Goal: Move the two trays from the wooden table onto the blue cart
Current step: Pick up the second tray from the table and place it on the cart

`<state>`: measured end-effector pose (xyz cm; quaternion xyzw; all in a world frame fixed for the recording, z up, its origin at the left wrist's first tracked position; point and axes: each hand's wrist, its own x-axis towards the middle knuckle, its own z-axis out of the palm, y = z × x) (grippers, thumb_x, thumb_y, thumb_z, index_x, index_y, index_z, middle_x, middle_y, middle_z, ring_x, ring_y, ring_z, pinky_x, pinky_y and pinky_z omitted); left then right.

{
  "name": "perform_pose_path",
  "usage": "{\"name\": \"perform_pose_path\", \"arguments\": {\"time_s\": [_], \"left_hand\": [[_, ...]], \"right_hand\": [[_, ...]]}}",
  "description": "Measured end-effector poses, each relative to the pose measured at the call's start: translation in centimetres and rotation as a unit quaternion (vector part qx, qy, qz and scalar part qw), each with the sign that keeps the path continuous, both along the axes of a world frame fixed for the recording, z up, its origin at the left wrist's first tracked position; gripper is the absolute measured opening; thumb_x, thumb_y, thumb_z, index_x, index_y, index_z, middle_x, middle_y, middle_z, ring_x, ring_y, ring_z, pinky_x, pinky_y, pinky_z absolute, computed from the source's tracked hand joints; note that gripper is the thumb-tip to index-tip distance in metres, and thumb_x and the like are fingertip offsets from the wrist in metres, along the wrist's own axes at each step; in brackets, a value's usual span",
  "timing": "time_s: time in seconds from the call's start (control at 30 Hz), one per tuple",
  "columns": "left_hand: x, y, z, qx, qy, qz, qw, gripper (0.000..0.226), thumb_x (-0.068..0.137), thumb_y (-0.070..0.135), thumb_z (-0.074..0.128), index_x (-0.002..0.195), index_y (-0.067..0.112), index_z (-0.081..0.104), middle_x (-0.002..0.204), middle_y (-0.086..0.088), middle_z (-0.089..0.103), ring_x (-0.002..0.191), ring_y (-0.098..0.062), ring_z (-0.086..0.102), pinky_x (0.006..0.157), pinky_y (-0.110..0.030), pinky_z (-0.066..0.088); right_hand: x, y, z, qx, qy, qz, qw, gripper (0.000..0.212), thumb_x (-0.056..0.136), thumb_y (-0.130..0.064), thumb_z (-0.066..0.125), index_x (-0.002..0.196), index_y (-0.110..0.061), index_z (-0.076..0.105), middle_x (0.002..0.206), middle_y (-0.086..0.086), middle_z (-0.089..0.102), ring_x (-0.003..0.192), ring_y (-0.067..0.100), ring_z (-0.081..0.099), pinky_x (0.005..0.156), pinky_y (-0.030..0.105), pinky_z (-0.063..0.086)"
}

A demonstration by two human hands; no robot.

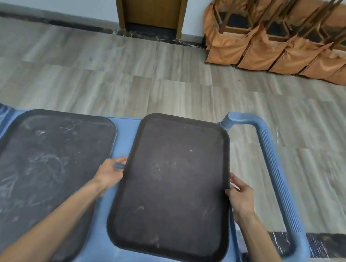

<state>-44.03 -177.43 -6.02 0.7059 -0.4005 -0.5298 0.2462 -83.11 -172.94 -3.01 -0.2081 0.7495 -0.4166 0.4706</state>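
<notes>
Two dark, scuffed rectangular trays are over the blue cart (124, 146). The left tray (42, 173) lies flat on the cart's top. The right tray (174, 188) is held by its two long edges, slightly skewed, just above or on the cart's right half; I cannot tell whether it touches. My left hand (111, 172) grips its left edge, fingers curled under the rim. My right hand (240, 197) grips its right edge. The wooden table is out of view.
The cart's blue handle (275, 175) loops out to the right of the held tray. Grey wood-look floor lies beyond. A brown door (152, 6) is in the far wall, and a row of upturned chairs with orange covers (287, 40) stands at the back right.
</notes>
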Motion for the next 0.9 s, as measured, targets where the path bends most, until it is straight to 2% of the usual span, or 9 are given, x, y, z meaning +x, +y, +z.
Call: {"name": "perform_pose_path", "arguments": {"time_s": [0.07,0.17,0.3,0.4,0.53,0.67,0.73,0.8,0.9], "left_hand": [[-0.2,0.5,0.4,0.001,0.020,0.026,0.999,0.063,0.082,-0.024,0.043,0.125,0.017,0.064,0.095,0.017,0.071,0.081,-0.023,0.064,0.074,-0.034,0.049],[-0.8,1.0,1.5,0.010,0.055,0.045,0.997,0.069,0.081,-0.030,0.037,0.128,0.016,0.059,0.110,0.005,0.068,0.071,-0.005,0.072,0.062,-0.018,0.057],[-1.1,1.2,2.2,0.016,0.064,0.037,0.997,0.068,0.081,-0.033,0.037,0.136,0.005,0.055,0.129,-0.011,0.061,0.075,-0.002,0.073,0.068,-0.017,0.058],[-1.3,1.3,2.3,0.011,0.058,0.042,0.997,0.069,0.081,-0.033,0.036,0.137,0.003,0.053,0.134,-0.013,0.059,0.079,-0.009,0.073,0.069,-0.018,0.059],[-1.3,1.4,1.9,0.000,0.036,0.051,0.998,0.063,0.085,-0.027,0.038,0.136,0.007,0.055,0.136,-0.011,0.059,0.083,-0.010,0.068,0.073,-0.022,0.057],[-0.8,1.6,1.6,-0.025,-0.002,0.047,0.999,0.053,0.093,-0.007,0.053,0.141,0.015,0.051,0.139,-0.005,0.058,0.089,-0.020,0.052,0.069,-0.021,0.050],[-0.1,1.9,1.7,-0.052,-0.009,0.046,0.998,0.056,0.091,-0.002,0.059,0.142,0.017,0.049,0.139,-0.003,0.058,0.081,-0.012,0.055,0.081,-0.035,0.051],[0.9,2.2,2.2,-0.072,0.000,0.045,0.996,0.060,0.088,-0.001,0.063,0.142,0.022,0.050,0.138,0.001,0.057,0.068,0.000,0.061,0.084,-0.036,0.047],[3.1,2.8,3.5,-0.080,0.036,0.058,0.994,0.065,0.087,0.001,0.067,0.143,0.028,0.048,0.138,0.006,0.056,0.088,-0.005,0.069,0.095,-0.044,0.050]], "right_hand": [[-0.8,0.1,-0.4,0.000,-0.032,0.027,0.999,0.062,0.087,0.021,0.043,0.137,-0.012,0.059,0.095,-0.007,0.078,0.084,0.008,0.075,0.067,0.020,0.058],[-1.8,0.3,-1.0,0.000,-0.044,0.056,0.997,0.061,0.088,0.020,0.045,0.136,-0.016,0.060,0.099,-0.011,0.078,0.092,0.008,0.074,0.070,0.019,0.058],[-2.1,0.5,-1.4,-0.007,-0.050,0.061,0.997,0.059,0.090,0.018,0.046,0.133,-0.019,0.061,0.098,-0.011,0.078,0.091,0.007,0.074,0.069,0.017,0.057],[-2.3,0.4,-1.7,-0.016,-0.044,0.067,0.997,0.056,0.091,0.017,0.048,0.132,-0.018,0.062,0.094,-0.018,0.077,0.088,0.001,0.073,0.067,0.014,0.056],[-2.5,0.3,-1.7,-0.012,-0.031,0.079,0.996,0.055,0.088,0.015,0.054,0.127,-0.022,0.065,0.103,-0.010,0.078,0.095,0.008,0.073,0.074,0.019,0.058],[-1.4,-0.1,-0.8,-0.033,0.048,0.062,0.996,0.038,0.088,-0.016,0.072,0.123,-0.030,0.066,0.118,-0.009,0.069,0.107,0.007,0.065,0.080,0.017,0.052],[0.0,-0.4,-0.2,-0.065,0.106,0.068,0.990,0.042,0.084,-0.031,0.076,0.125,-0.031,0.065,0.125,-0.008,0.065,0.115,0.006,0.060,0.096,0.028,0.050],[1.8,-0.7,0.6,-0.103,0.153,0.086,0.979,0.046,0.083,-0.037,0.076,0.126,-0.028,0.064,0.129,-0.008,0.062,0.121,0.007,0.056,0.107,0.034,0.044],[5.3,-0.9,1.9,-0.137,0.212,0.133,0.958,0.048,0.083,-0.042,0.075,0.127,-0.027,0.064,0.136,-0.008,0.056,0.129,0.009,0.049,0.110,0.031,0.038]]}}
